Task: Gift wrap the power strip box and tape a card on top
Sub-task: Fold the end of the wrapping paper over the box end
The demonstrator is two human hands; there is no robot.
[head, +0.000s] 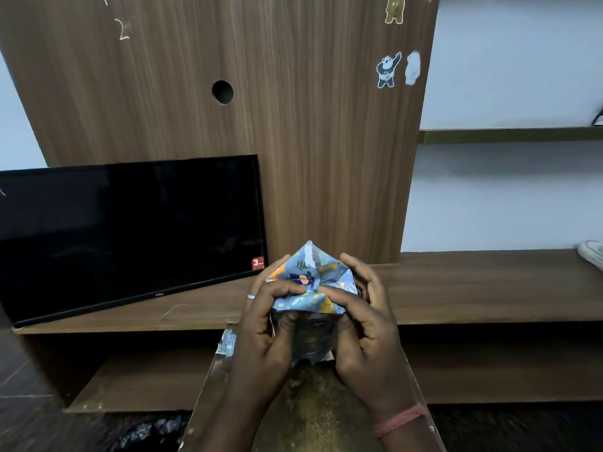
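The power strip box (313,337) stands on end over a small worn table (313,412), mostly covered in blue patterned wrapping paper (310,282). My left hand (264,334) grips the box's left side, thumb pressing a folded paper flap at the top end. My right hand (365,327) holds the right side, its thumb and fingers pinching the paper folds inward. A pointed flap of paper sticks up above the fingers. No card is visible.
A black TV (130,236) leans on the wooden shelf unit (456,288) to the left behind my hands. A scrap of wrapping paper (226,342) lies at the table's left edge. A white shoe (592,252) sits on the shelf at far right.
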